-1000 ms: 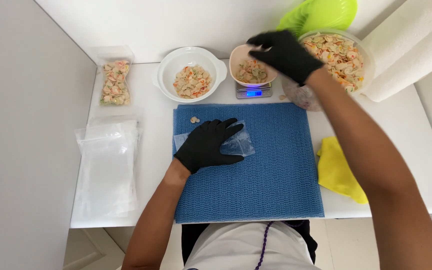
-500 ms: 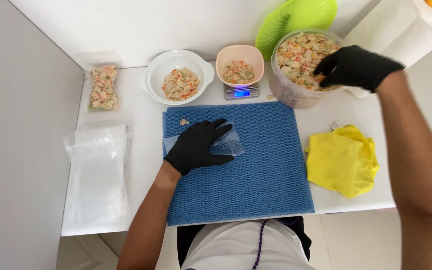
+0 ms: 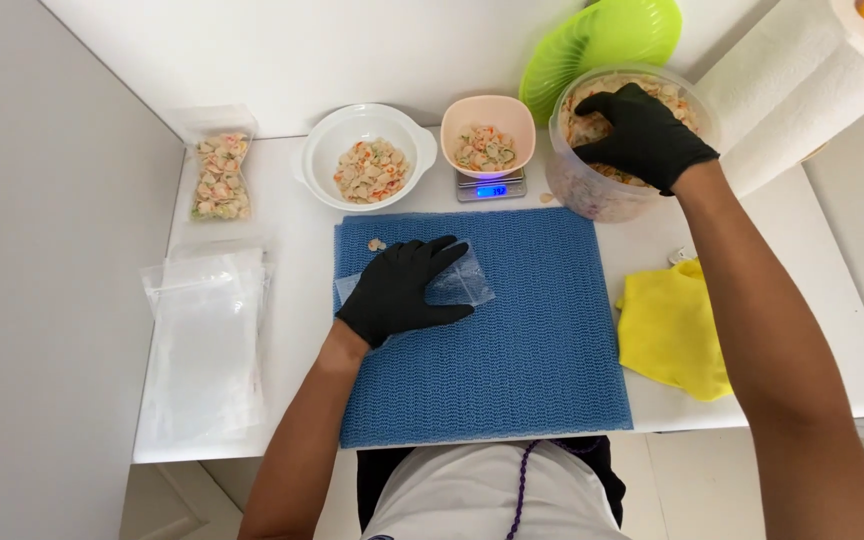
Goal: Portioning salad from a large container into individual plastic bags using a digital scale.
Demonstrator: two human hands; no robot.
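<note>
Right hand point(image 3: 642, 135), black-gloved, is down inside the big clear plastic tub of coloured shell pasta point(image 3: 592, 190), which stands just off the far right corner of the blue woven mat point(image 3: 512, 350). Fingers curl into the pasta; whether they are pinching any pieces I cannot tell from here, the glove hides it.

Left hand point(image 3: 397, 290) lies flat on the mat's near-left part, fingers spread, pressing down a small clear plastic bag point(image 3: 457, 285). The bag pokes out from under the fingertips on the side toward the tub, well apart from the right hand.

That bag looks thin, floppy and slick, I'd say; it would slide on a bare top, though the mat's weave should grip it. Best taken at its open edge, pinched between thumb and finger. The pasta looks dry, light and hard, likely to spill from a loose scoop.

Beyond the mat's far edge: a pink bowl of pasta point(image 3: 487, 135) on a small digital scale point(image 3: 492, 187), a white bowl point(image 3: 364, 155) to its left, a filled bag point(image 3: 220, 175) further left. A stack of empty clear bags point(image 3: 202, 340) lies left of the mat, a yellow cloth point(image 3: 672, 325) right of it
</note>
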